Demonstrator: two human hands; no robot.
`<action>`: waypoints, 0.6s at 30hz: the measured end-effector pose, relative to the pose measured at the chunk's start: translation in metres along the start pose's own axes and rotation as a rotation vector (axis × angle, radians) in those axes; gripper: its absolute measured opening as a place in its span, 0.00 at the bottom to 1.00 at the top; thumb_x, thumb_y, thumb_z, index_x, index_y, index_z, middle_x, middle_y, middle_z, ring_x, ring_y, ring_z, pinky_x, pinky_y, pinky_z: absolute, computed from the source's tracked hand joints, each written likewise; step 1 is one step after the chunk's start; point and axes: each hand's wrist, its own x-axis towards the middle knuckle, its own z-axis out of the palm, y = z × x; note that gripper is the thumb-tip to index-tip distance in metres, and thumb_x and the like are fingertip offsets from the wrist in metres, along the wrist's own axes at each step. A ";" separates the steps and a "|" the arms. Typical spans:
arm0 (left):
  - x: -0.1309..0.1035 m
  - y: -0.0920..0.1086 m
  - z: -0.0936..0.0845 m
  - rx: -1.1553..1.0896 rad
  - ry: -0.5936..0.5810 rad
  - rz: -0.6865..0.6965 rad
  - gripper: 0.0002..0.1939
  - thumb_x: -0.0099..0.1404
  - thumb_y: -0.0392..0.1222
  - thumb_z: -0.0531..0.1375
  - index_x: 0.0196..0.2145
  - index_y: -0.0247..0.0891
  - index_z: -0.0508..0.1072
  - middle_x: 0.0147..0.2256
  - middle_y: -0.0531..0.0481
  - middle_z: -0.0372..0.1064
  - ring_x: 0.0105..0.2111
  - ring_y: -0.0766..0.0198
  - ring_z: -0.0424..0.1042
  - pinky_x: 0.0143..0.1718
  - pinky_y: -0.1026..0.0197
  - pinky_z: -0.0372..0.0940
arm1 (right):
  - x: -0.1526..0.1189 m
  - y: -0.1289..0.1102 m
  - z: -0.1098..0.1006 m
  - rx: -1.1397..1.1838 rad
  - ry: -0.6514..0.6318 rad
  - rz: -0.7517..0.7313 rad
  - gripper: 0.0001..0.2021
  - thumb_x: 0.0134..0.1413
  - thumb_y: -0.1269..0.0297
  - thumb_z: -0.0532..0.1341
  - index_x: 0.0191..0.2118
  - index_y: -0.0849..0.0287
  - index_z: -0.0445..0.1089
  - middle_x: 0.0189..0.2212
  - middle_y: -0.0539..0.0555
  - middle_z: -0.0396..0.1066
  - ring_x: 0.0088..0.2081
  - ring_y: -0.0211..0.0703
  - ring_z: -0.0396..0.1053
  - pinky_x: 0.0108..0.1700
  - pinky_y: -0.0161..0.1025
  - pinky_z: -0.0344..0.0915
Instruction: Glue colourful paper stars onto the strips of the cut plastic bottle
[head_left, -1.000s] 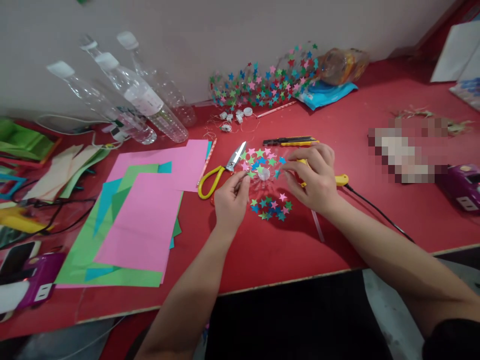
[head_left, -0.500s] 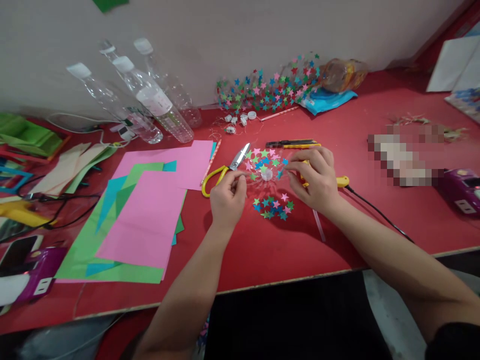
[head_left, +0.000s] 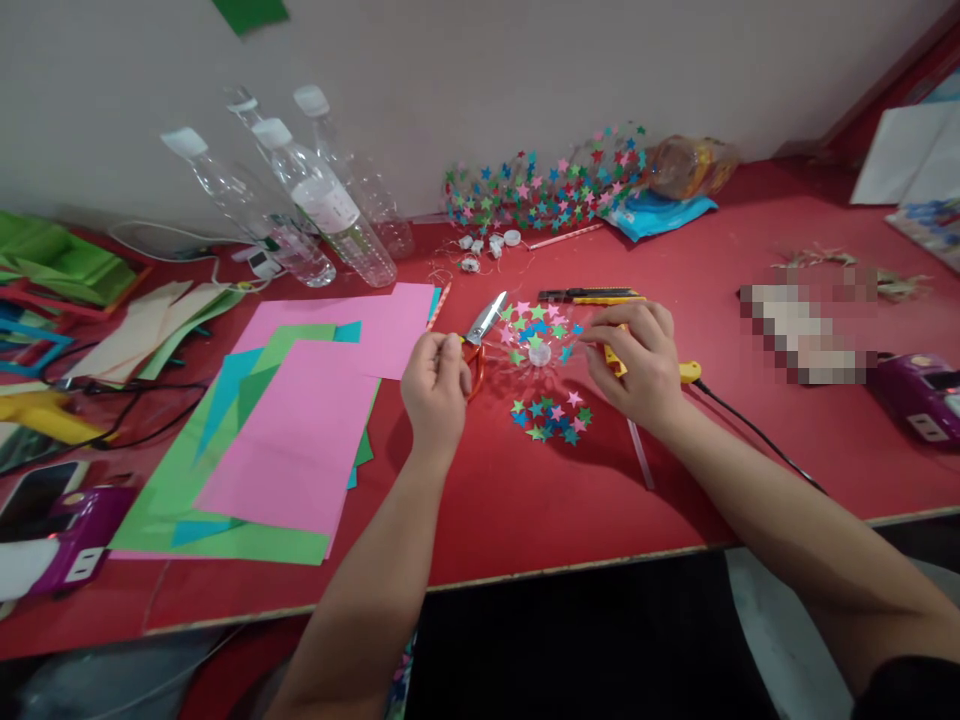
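My left hand (head_left: 437,392) is closed over the yellow handle of the scissors (head_left: 489,316), with thumb and fingers together. Whatever it pinches, if anything, is hidden. My right hand (head_left: 637,362) has thumb and index finger pinched close to the right edge of a clear plastic piece with splayed strips (head_left: 539,354); I cannot make out what is between them. Pink, green and blue paper stars (head_left: 536,328) sit on that piece's far side. A pile of loose stars (head_left: 551,418) lies nearer me. A yellow glue gun (head_left: 688,372) is partly hidden behind my right hand.
Coloured paper sheets (head_left: 285,440) lie at left, several plastic bottles (head_left: 330,215) behind them. A box cutter (head_left: 592,296) rests beyond the plastic piece, and a straw (head_left: 640,455) lies below my right hand. Star-covered clear plastic (head_left: 547,190) stands by the wall, beside a blue packet (head_left: 660,215).
My left hand has moved left, away from the plastic piece, and now covers the scissors' yellow handle. My right hand stays by the piece's right edge. The camera view has shifted slightly.
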 end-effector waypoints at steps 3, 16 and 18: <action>0.005 0.003 -0.004 -0.007 0.096 0.012 0.19 0.71 0.45 0.52 0.21 0.40 0.58 0.12 0.60 0.55 0.11 0.74 0.53 0.14 0.69 0.50 | 0.001 0.002 -0.001 0.002 0.044 -0.026 0.04 0.56 0.69 0.59 0.38 0.54 0.69 0.38 0.53 0.71 0.41 0.46 0.68 0.47 0.47 0.60; 0.004 -0.003 -0.001 -0.001 -0.044 -0.093 0.20 0.69 0.52 0.54 0.22 0.40 0.60 0.13 0.59 0.58 0.11 0.74 0.57 0.13 0.70 0.54 | 0.006 0.021 -0.006 -0.037 0.017 0.096 0.05 0.58 0.68 0.56 0.37 0.55 0.70 0.37 0.54 0.71 0.41 0.46 0.68 0.46 0.46 0.63; 0.005 -0.005 -0.002 0.053 -0.040 -0.071 0.24 0.69 0.51 0.54 0.18 0.39 0.60 0.12 0.57 0.58 0.12 0.74 0.58 0.15 0.70 0.54 | 0.008 0.032 -0.009 -0.072 -0.071 0.142 0.05 0.57 0.69 0.56 0.35 0.56 0.70 0.34 0.54 0.71 0.37 0.45 0.68 0.41 0.44 0.63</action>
